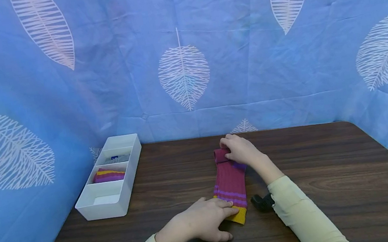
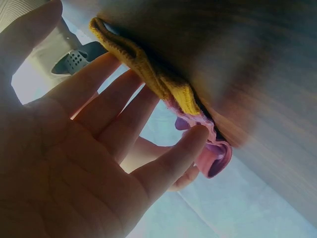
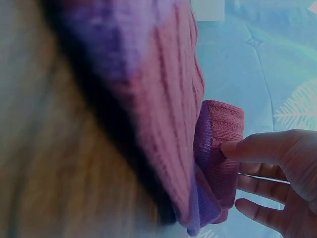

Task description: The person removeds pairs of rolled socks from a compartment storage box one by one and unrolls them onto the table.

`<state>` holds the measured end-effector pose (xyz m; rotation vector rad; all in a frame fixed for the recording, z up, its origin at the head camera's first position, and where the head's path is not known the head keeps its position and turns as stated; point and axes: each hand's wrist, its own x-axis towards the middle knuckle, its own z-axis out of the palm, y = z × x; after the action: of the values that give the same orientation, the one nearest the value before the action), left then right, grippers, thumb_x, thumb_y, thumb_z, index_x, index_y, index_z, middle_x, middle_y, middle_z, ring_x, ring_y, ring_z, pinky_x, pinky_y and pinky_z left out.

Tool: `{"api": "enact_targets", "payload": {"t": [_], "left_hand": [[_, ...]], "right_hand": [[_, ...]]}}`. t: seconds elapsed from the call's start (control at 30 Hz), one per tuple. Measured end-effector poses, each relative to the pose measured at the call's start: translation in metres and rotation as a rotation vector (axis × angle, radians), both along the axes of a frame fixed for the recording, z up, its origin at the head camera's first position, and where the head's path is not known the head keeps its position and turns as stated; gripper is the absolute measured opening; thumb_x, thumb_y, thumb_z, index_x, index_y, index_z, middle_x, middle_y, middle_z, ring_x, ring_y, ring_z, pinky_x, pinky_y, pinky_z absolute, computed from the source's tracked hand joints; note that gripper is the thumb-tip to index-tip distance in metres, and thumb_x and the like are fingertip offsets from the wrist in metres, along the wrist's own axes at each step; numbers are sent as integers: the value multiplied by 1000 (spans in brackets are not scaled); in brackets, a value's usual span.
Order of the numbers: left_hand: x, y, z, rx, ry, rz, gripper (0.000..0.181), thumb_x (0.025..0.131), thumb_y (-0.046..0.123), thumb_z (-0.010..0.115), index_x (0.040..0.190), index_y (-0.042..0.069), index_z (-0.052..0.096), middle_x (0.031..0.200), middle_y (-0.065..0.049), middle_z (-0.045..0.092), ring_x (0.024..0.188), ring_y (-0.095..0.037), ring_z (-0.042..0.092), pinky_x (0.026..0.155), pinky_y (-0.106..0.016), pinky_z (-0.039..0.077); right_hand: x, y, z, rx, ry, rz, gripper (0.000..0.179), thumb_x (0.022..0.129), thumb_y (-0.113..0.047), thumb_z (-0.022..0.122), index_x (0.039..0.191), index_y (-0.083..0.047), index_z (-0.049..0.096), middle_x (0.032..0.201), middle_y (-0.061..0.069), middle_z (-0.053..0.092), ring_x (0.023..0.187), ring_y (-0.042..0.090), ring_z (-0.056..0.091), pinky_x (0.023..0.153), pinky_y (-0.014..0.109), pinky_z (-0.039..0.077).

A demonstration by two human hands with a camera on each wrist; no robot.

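Observation:
A maroon knitted sock [image 1: 230, 179] with purple stripes and a yellow cuff lies lengthwise on the table, its far end folded back over itself. My left hand [image 1: 206, 221] rests its fairly straight fingers on the near end. In the left wrist view those fingers touch the yellow cuff [image 2: 143, 64] from above. My right hand [image 1: 242, 150] pinches the folded far end between thumb and fingers. The right wrist view shows the thumb on the folded maroon part [image 3: 225, 119], with purple patches beside it.
A white divided box [image 1: 133, 180] stands at the left of the dark wooden table [image 1: 313, 161]. One compartment holds a folded striped sock [image 1: 108, 174], another a clear packet [image 1: 117, 159]. A blue leaf-patterned cloth [image 1: 237, 60] hangs behind.

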<state>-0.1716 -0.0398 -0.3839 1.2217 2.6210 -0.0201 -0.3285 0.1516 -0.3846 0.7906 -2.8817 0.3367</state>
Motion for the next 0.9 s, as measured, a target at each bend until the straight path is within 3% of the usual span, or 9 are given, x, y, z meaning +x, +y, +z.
{"api": "enact_targets", "payload": {"t": [0.33, 0.63, 0.8, 0.9], "left_hand": [[0, -1, -3, 4, 22, -18, 61, 90, 53, 61, 145, 32, 46, 149, 10, 46, 138, -10, 44, 105, -47, 44], [0, -2, -2, 2, 38, -2, 61, 89, 54, 62, 144, 33, 47, 148, 10, 47, 137, -12, 45, 104, -49, 45], [-1, -1, -1, -1, 26, 9, 61, 89, 53, 63, 144, 34, 46, 149, 12, 46, 138, -12, 44, 105, -50, 44], [-1, 0, -1, -5, 24, 9, 61, 89, 52, 63, 144, 34, 46, 149, 12, 46, 138, -11, 44, 104, -50, 44]], "right_hand": [[-13, -10, -5, 19, 56, -32, 11, 87, -15, 72, 93, -12, 63, 90, 5, 59, 76, 18, 54, 65, 35, 47], [-16, -13, -8, -14, -79, -40, 13, 93, -14, 64, 105, -12, 63, 103, 7, 61, 86, 20, 56, 75, 39, 50], [-17, -10, -8, -49, -116, -14, 12, 89, -6, 67, 91, -9, 56, 93, 5, 52, 78, 19, 47, 69, 35, 40], [-17, -7, -9, -54, -122, 7, 16, 89, -6, 67, 81, -11, 53, 95, 6, 50, 76, 18, 45, 67, 33, 38]]}}
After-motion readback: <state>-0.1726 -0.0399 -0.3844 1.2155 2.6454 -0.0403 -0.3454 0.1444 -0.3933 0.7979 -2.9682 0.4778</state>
